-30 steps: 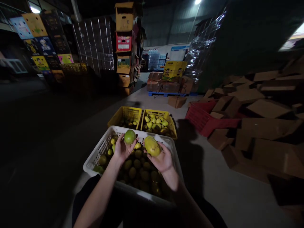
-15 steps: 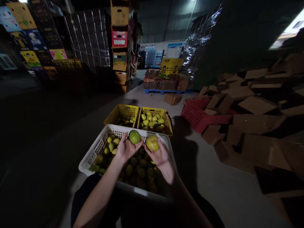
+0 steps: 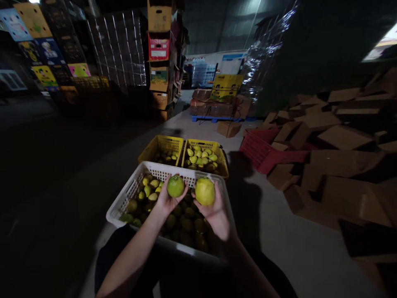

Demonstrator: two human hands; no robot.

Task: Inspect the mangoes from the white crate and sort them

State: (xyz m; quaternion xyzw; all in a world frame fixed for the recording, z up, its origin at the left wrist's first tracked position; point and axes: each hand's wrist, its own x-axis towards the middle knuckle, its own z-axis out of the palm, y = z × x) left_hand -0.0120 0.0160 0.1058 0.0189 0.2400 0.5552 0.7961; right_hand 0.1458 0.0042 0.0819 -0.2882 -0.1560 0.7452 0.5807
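A round green fruit rests in my left hand, whose fingers curl around it. My right hand holds a larger yellow fruit at nearly the same height, a short gap away. Both hands are above a white plastic crate of green and yellow fruits, many of them in shadow. Behind it stand two yellow crates: the left one has fruits low inside, and the right one holds more yellow-green fruits.
A red crate and a heap of cardboard boxes lie on the right. Further back are a blue pallet with boxes on it, a tall stack of cartons and wrapped stacks. My knees flank the white crate.
The yellow fruit in my right hand has turned and shows a smoother, brighter side. The green fruit has tilted, with its stem end now showing. The view has shifted slightly.
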